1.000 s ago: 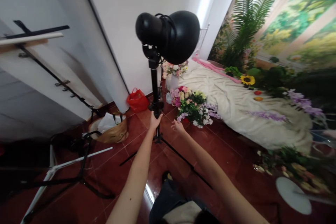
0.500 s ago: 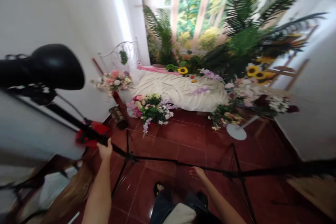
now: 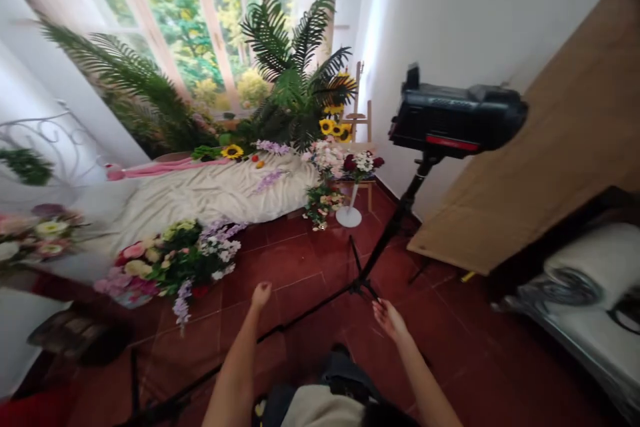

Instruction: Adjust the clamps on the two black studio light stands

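Note:
My left hand (image 3: 261, 295) hovers over the tiled floor, fingers curled in, with nothing visible in it. Lower right of centre, my right hand (image 3: 390, 320) is open, palm turned up, its fingers just beside the base of a light stand (image 3: 395, 230). That black stand leans to the right in the view and carries a black studio light (image 3: 450, 119). One thin leg of it reaches left across the floor, passing beyond both hands. Part of a second stand's legs (image 3: 135, 380) shows at the bottom left; its upper part is out of view.
Ahead lies a bed with a cream sheet (image 3: 210, 190), edged by flower bunches (image 3: 175, 253) and a palm plant (image 3: 295, 67). A white round-based stand (image 3: 349, 216) is near its right end. A brown board (image 3: 530, 147) and rolled white material (image 3: 590, 260) are at right.
The view has swung right, bringing the right-hand light into sight. My left hand has come off the left stand's pole. My right hand is now near the right stand's base.

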